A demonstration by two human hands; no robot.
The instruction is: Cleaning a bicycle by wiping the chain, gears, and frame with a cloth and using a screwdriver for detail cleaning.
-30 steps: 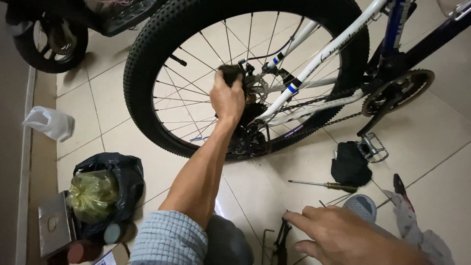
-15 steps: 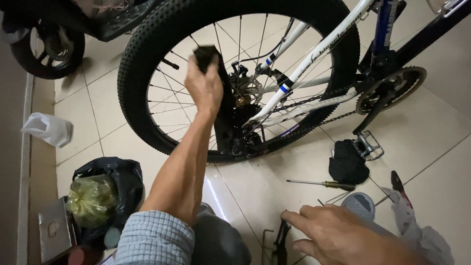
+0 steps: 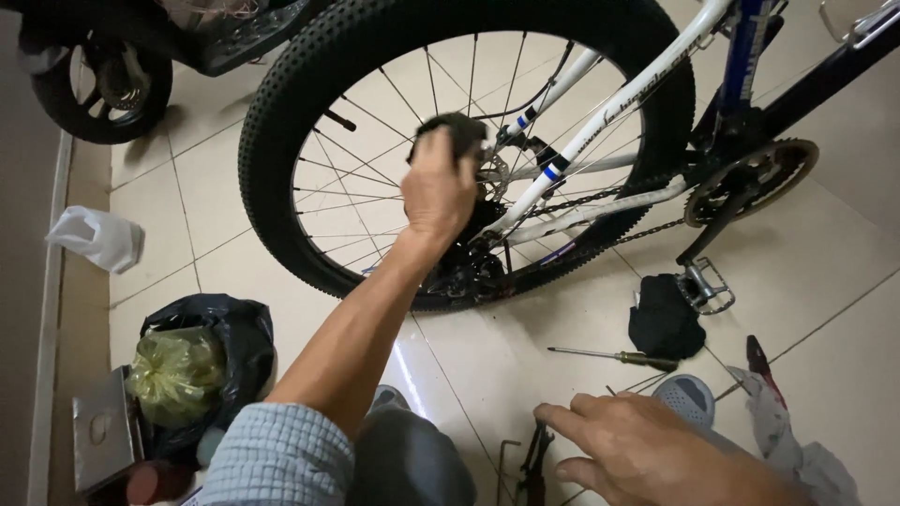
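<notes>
Wiping step: left hand (image 3: 439,187) clamped on dark rag (image 3: 452,131), pressed among spokes at hub of rear wheel (image 3: 309,112). Right hand (image 3: 647,450) open, fingers spread over tiled floor (image 3: 525,347) by screwdriver (image 3: 614,355). Next needs steady pressure around hub
</notes>
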